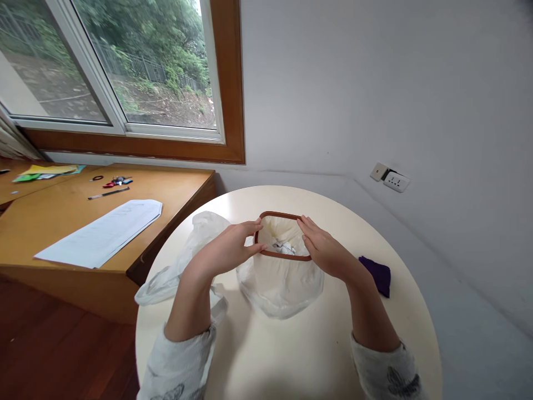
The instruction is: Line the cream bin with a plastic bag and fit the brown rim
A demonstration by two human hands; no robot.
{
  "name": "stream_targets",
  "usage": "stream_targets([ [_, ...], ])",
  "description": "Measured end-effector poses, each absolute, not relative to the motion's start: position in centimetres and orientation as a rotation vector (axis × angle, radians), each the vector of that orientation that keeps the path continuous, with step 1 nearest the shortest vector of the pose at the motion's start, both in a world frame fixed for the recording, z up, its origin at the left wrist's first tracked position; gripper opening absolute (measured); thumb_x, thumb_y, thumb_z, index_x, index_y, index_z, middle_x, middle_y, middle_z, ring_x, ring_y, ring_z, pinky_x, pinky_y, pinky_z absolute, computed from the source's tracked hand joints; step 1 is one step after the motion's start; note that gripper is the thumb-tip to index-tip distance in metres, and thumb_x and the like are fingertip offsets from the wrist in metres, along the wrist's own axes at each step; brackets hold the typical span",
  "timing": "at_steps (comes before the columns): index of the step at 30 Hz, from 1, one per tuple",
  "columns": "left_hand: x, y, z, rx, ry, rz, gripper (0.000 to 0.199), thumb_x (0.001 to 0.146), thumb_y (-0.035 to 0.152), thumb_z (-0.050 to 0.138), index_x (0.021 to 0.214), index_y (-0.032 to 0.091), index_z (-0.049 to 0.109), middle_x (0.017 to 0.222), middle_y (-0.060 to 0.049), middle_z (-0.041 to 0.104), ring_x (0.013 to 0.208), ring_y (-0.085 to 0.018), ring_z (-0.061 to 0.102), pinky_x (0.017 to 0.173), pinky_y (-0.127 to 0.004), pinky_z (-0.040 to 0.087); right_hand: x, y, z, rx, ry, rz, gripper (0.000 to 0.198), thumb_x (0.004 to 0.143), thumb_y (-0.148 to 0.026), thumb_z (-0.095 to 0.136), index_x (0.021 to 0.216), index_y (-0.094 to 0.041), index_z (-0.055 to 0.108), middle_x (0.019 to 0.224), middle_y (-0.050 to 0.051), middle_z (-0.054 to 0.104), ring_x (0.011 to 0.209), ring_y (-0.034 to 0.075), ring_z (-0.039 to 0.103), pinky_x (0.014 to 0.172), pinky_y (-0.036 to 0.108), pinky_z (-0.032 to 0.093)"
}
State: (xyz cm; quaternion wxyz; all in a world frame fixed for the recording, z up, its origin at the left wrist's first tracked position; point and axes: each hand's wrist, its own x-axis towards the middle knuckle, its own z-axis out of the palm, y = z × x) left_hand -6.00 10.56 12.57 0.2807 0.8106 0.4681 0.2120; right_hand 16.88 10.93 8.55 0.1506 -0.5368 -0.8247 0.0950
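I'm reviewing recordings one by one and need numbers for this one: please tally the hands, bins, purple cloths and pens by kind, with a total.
Hands: 2 (left hand, right hand)
Bin: 1
Purple cloth: 1
Pen: 1
Total: 5

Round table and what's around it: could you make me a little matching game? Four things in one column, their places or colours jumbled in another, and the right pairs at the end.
Things
1. Rim
2. Cloth
3. Paper
4. Socket

Places or colours
A. On the wall
B. Dark purple
C. Between the left hand and the right hand
D. On the wooden desk

Pairs: 1-C, 2-B, 3-D, 4-A
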Motion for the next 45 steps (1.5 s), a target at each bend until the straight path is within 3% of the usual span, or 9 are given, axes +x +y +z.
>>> stream_targets([
  [33, -6.2, 11.0, 12.0, 2.254, 1.308, 0.496, 0.018, 0.08, 0.031, 0.046, 0.086, 0.022, 0.06, 0.089, -0.001, 0.066, 0.083, -0.02, 0.059, 0.075, -0.027, 0.042, 17.0, 11.1, 8.5, -1.522, -2.353, 0.302, 0.051, 0.089, -0.024, 0.02, 0.137, -0.006, 0.026, 0.144, 0.011, 0.023, 0.133, 0.019, 0.018, 0.107, 0.041, 0.026],
  [39, -6.1, 10.8, 12.0, 2.272, 1.371, 0.482, 0.026, 0.08, 0.036, 0.046, 0.098, 0.022, 0.06, 0.094, -0.003, 0.065, 0.085, -0.021, 0.058, 0.074, -0.028, 0.042, 17.5, 12.1, 7.7, -1.469, -2.072, 0.458, 0.047, 0.088, -0.03, 0.032, 0.132, -0.015, 0.04, 0.137, 0.004, 0.039, 0.128, 0.018, 0.033, 0.107, 0.036, 0.028],
  [45, -5.7, 10.5, 12.3, 2.276, 1.428, 0.456, 0.024, 0.079, 0.037, 0.048, 0.091, 0.022, 0.062, 0.085, -0.003, 0.067, 0.083, -0.022, 0.059, 0.072, -0.028, 0.042, 17.7, 13.7, 6.1, -1.333, -1.71, 0.652, 0.042, 0.084, -0.031, 0.042, 0.122, -0.015, 0.052, 0.128, 0.005, 0.05, 0.12, 0.018, 0.044, 0.104, 0.034, 0.033],
])
